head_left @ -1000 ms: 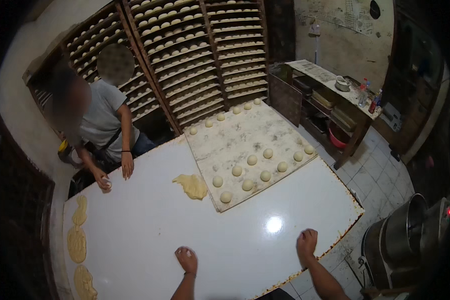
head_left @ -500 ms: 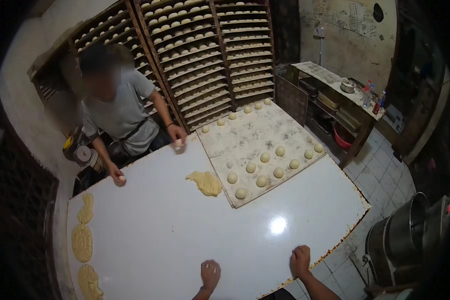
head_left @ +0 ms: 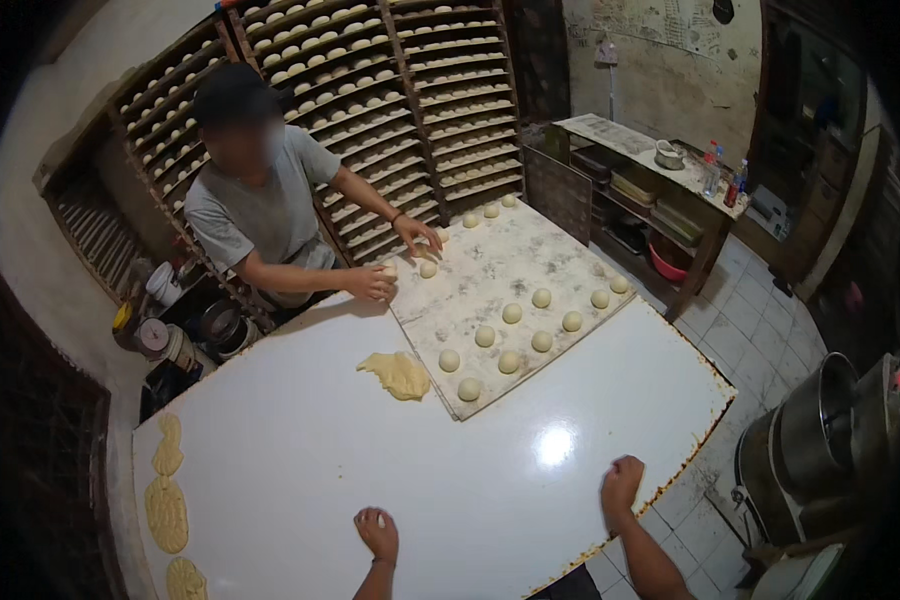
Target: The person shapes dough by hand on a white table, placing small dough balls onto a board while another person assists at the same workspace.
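My left hand (head_left: 376, 536) is curled and low over the white tabletop (head_left: 270, 480), near its front edge. My right hand (head_left: 622, 488) is also curled, palm side down, close to the table's right front edge. The fingers of both hands are bent inward, and whatever lies beneath them is hidden. Farther off, a flattened lump of yellow dough (head_left: 400, 376) rests beside a floured board (head_left: 510, 275). Round dough balls, such as a near one (head_left: 469, 389), sit spaced out on that board.
Across the table a co-worker (head_left: 270, 200) reaches over the board's far left corner, handling dough balls. Dough pieces (head_left: 167, 514) lie along the left edge. Behind stands a tall rack (head_left: 370, 120) of filled trays. A side table (head_left: 660, 160) and metal drum (head_left: 815, 420) are at right.
My left hand has moved left, and my right hand slightly right and away from me. The co-worker has brought both hands to the board, where dough balls now sit near them. The view has shifted.
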Demonstrator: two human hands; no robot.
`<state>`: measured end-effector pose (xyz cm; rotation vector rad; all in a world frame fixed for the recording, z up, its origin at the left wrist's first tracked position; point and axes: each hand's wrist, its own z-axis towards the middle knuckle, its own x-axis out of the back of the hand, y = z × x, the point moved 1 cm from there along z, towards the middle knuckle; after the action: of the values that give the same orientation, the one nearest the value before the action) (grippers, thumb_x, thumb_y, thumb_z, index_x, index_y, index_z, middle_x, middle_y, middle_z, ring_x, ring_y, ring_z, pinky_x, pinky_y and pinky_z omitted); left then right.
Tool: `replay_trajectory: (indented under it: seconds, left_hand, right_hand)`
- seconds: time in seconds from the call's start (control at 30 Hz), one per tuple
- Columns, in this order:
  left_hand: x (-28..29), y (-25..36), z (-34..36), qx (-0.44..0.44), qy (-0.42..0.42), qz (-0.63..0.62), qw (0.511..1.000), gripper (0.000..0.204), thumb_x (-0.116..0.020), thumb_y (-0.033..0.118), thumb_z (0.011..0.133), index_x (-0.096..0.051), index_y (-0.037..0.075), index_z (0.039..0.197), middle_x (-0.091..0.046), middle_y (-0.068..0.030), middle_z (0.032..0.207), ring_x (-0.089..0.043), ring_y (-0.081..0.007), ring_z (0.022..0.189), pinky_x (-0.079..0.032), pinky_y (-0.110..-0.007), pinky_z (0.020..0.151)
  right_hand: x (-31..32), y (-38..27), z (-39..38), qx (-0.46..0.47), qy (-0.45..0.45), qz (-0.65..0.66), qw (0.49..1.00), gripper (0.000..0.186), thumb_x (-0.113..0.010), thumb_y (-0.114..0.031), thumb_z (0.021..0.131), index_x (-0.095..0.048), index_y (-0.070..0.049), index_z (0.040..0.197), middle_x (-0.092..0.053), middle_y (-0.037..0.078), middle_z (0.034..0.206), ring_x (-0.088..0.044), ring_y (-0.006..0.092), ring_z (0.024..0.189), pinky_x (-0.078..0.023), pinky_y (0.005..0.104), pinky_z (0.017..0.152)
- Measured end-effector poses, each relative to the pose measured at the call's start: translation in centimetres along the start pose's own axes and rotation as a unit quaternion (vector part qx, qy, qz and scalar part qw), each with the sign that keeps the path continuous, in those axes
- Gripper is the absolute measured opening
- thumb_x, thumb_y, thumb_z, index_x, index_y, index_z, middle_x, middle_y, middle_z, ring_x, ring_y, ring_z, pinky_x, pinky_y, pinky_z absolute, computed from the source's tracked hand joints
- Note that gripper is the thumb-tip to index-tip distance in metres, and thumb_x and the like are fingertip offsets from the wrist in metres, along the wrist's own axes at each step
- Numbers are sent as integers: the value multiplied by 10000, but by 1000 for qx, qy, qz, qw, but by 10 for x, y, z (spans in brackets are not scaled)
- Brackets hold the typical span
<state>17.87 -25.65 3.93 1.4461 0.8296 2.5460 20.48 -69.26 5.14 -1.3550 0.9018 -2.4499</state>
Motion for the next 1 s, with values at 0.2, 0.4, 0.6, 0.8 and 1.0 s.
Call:
replay_trajectory:
  seconds: [0.2, 0.4, 0.6, 0.8, 1.0]
  left_hand:
    - [1, -30, -86, -79, -111, -44, 990, 42, -652, 30, 729, -626, 14, 757, -603, -157, 858, -536, -336, 924, -449, -423, 840]
    - [-21, 24, 0, 271, 67, 77, 957, 147, -555, 8, 816, -566, -53, 949, -558, -134, 851, -522, -316, 908, -423, -410, 896]
    - [-15, 20, -72, 219, 166, -25, 961, 227, -615, 87, 866, -576, -28, 1057, -582, -186, 1009, -542, -315, 921, -445, -410, 884]
    - [-78, 110, 70, 387, 101, -358, 844, 338, -525, 80, 894, -425, 1, 1207, -536, -63, 1000, -512, -198, 975, -436, -358, 910]
    - [-233, 374, 222, -93, -146, -233, 957, 356, -704, 58, 775, -559, -12, 1093, -554, -148, 1138, -521, -243, 1076, -436, -344, 906]
  right_hand:
    - [32, -2, -62, -14, -107, 78, 991, 171, -640, -13, 698, -625, -17, 868, -580, 175, 928, -545, 352, 977, -451, 449, 867]
    - [38, 99, 28, -483, -127, 540, 678, 226, -497, -132, 880, -577, 9, 1038, -600, 91, 947, -610, 174, 873, -517, 297, 729]
    - [-16, 93, 292, -281, -230, 438, 822, 386, -519, -103, 842, -551, -14, 1216, -614, 83, 1047, -591, 154, 903, -485, 281, 782]
    - [-137, 68, 485, 94, -211, 178, 956, 466, -654, -169, 761, -569, -29, 1197, -557, 173, 1212, -541, 301, 1096, -434, 355, 923]
    - [-168, 65, 519, 188, -326, 73, 924, 588, -703, -175, 768, -490, -68, 1304, -444, 194, 1359, -403, 357, 1262, -336, 468, 1024]
